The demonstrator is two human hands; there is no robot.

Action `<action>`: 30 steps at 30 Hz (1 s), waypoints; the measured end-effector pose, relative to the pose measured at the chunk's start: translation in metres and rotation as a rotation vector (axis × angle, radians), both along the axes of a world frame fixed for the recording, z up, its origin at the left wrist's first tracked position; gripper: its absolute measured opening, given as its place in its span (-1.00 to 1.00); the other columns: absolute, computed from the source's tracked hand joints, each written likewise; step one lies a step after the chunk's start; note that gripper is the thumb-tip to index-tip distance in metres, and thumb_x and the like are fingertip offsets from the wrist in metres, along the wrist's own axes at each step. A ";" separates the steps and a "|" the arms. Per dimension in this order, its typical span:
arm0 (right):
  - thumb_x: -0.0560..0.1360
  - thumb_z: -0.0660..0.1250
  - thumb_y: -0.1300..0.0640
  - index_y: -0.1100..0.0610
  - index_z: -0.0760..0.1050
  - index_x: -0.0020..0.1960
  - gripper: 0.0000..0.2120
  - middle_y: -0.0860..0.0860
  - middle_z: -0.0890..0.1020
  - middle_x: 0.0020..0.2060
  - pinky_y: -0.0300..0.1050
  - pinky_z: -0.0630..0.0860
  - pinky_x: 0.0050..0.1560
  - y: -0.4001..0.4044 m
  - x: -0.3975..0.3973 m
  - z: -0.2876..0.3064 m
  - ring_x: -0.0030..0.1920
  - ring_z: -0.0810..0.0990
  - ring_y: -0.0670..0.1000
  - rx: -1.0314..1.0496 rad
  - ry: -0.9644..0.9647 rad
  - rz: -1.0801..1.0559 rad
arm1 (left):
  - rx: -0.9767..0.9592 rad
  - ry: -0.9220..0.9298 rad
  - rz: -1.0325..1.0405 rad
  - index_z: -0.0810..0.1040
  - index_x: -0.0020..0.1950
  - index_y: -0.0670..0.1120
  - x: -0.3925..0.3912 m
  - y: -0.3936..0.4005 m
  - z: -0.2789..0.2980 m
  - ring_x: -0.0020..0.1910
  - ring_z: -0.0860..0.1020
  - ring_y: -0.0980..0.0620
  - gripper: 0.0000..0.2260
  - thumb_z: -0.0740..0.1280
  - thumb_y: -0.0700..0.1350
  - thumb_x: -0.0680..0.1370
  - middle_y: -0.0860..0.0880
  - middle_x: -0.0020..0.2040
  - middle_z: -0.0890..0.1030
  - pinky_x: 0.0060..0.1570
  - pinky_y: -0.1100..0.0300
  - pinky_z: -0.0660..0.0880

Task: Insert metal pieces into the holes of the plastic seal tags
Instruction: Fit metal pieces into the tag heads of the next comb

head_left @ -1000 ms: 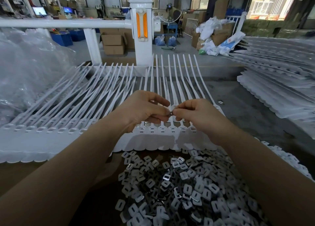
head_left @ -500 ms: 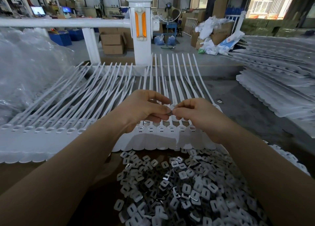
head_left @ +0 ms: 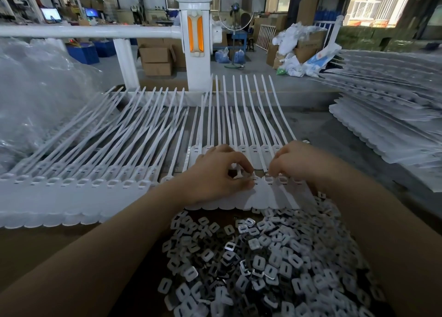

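Seal tags, white plastic: one joined strip laid flat across the bench, holes uppermost, directly beneath both sets of fingertips, presumably for seating. Left hand: fingers curled, tips pressing the strip; any piece pinched cannot be told. Right hand: likewise. Metal pieces: loose heap nearer the body, behind both wrists.

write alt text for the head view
Both hands, left and right, are down on a row of white seal tags, fingers curled at the tag holes. A heap of metal pieces lies just below, with more tags spread left.
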State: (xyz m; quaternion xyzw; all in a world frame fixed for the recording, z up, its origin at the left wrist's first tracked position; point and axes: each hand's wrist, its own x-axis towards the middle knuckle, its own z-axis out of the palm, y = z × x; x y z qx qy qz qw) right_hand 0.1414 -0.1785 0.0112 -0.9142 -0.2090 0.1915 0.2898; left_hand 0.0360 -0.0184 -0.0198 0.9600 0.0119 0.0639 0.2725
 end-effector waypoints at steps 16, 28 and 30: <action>0.34 0.44 0.19 0.31 0.62 -0.10 -0.80 0.10 0.53 -0.34 -0.19 0.36 -0.36 -0.003 0.006 -0.003 -0.36 0.45 0.06 -0.092 0.025 0.015 | 0.112 -0.037 -0.017 0.46 0.20 0.18 0.002 -0.002 -0.011 0.12 0.26 0.12 -0.75 0.28 0.19 0.55 0.07 0.16 0.39 0.22 0.13 0.17; 0.40 0.41 0.19 0.33 0.62 0.01 -0.75 0.12 0.53 -0.31 -0.17 0.31 -0.36 -0.003 0.008 -0.007 -0.35 0.42 0.06 -0.092 -0.001 0.043 | 0.109 -0.035 -0.022 0.45 0.18 0.19 0.002 -0.001 -0.012 0.17 0.30 0.11 -0.77 0.27 0.20 0.56 0.09 0.14 0.39 0.23 0.13 0.17; 0.41 0.42 0.20 0.32 0.63 0.00 -0.77 0.12 0.53 -0.33 -0.18 0.32 -0.36 -0.003 0.007 -0.008 -0.37 0.42 0.05 -0.082 -0.006 0.044 | 0.108 -0.031 -0.021 0.45 0.19 0.19 0.002 -0.001 -0.012 0.18 0.30 0.11 -0.77 0.27 0.19 0.56 0.09 0.15 0.38 0.24 0.12 0.17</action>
